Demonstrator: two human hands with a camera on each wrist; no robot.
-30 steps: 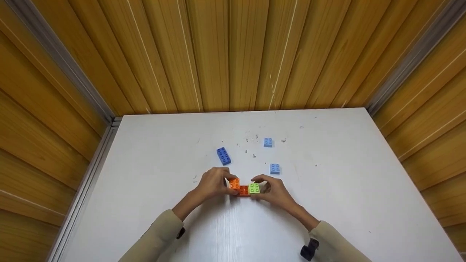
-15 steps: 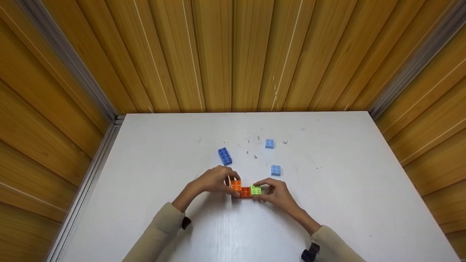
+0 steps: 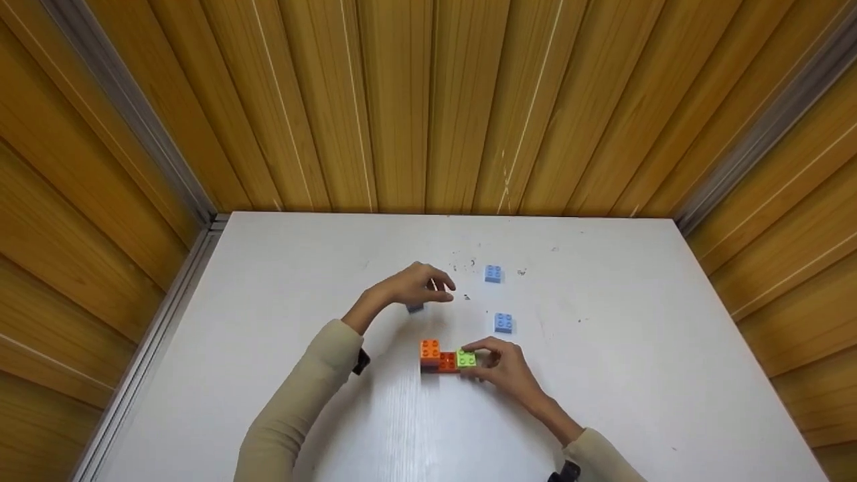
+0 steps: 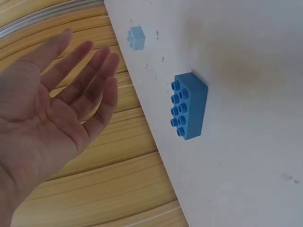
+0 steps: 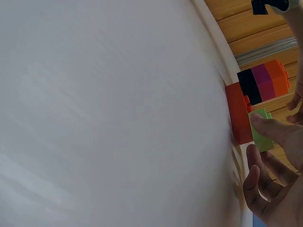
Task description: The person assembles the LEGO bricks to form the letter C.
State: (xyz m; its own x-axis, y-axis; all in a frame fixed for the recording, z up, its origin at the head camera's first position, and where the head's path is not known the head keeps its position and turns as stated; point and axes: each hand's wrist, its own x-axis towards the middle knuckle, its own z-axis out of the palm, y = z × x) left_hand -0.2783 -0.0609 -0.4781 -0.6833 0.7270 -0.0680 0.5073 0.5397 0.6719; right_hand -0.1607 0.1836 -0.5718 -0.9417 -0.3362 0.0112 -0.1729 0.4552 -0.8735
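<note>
My left hand (image 3: 418, 284), loosely bent with nothing in it, hovers over a dark blue eight-stud brick (image 3: 415, 308), hiding most of it. In the left wrist view that blue brick (image 4: 194, 106) lies on the table, apart from the fingers. My right hand (image 3: 510, 368) pinches a lime green brick (image 3: 466, 359) between thumb and fingers. This brick sits on the right end of a long red brick (image 5: 239, 113). Stacked on the red brick's other end are a black brick (image 5: 249, 86), a purple brick (image 5: 263, 81) and an orange brick (image 5: 278, 78) on top.
Two light blue four-stud bricks lie farther back: one light blue brick (image 3: 493, 274) near dark specks, the other light blue brick (image 3: 503, 323) closer to the right hand. Wood-patterned walls (image 3: 428, 107) border the white table (image 3: 602, 375) at the back and sides.
My left hand has let go of the orange brick's stack and moved away from me, to above the dark blue brick. My right hand stays at the green brick.
</note>
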